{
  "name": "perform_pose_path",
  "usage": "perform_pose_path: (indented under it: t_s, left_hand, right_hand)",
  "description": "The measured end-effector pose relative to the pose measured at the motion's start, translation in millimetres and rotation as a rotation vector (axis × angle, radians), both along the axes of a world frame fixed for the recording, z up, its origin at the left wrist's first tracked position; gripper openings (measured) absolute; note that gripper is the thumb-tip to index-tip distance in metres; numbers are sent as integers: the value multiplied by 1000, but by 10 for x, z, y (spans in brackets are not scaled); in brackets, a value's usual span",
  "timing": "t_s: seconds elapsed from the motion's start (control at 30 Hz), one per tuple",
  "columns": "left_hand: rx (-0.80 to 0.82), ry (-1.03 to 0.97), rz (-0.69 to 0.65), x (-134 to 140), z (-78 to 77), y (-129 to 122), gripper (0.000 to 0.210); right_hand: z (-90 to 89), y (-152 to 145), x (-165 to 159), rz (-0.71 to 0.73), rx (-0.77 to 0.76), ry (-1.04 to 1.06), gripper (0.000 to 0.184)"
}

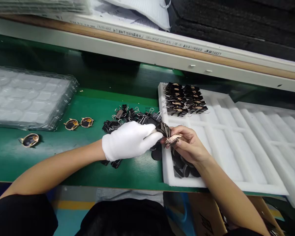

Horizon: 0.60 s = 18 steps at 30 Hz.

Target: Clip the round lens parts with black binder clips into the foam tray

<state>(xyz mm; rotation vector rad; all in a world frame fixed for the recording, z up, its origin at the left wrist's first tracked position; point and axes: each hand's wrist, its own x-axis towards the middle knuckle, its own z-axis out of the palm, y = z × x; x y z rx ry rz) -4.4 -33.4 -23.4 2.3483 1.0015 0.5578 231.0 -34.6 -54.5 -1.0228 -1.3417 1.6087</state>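
Observation:
My left hand [129,140], in a white glove, pinches a black binder clip [165,129] by its wire handle end. Bare-fingered, my right hand [192,146] grips a small gold-coloured metal piece [173,139] right against that clip. The fingers partly hide how the clip and the piece meet. Behind the glove lies a heap of black binder clips [120,115]. Black round discs [156,154] show beside the glove, and more dark discs [179,169] sit in the near left compartment of the white foam tray [231,124], below my right hand.
Rows of binder clips with gold pieces [184,100] fill the tray's far left corner. A second foam tray [280,127] adjoins it at right. On the green table [88,164] at left are gold-rimmed dark ovals [30,140] and clear plastic trays [27,98]. A shelf edge [147,42] crosses behind.

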Motion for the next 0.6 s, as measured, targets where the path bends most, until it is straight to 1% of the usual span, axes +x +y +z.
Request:
perform_pose_path:
  t_s: [0.07,0.13,0.17,0.27,0.33,0.4,0.5,0.6]
  left_hand:
    - [-160,-81,-27,27,17,-13,40]
    - [-293,-107,8,57,42,-28,48]
    - [-330,-88,34,72,53,-36,51]
    - [-359,-16,101,112,69,-59,54]
    - [-389,-19,135,127,61,-67,55]
    - [-426,-44,180,131,43,-69,58]
    - [-489,-110,215,126,-2,-68,61]
    - [-509,-169,268,119,-63,-66,61]
  right_hand:
    - [-17,-7,-14,-35,30,17,44]
    - [-57,-23,-7,-62,78,27,40]
    - [-83,-32,2,-64,109,31,37]
    - [-158,-46,33,-31,178,48,26]
    - [-189,-43,45,-16,189,51,23]
    - [-202,-35,49,-37,205,44,21]
    - [-198,-25,43,-78,248,58,17]
    - [-182,-18,31,-61,263,102,13]
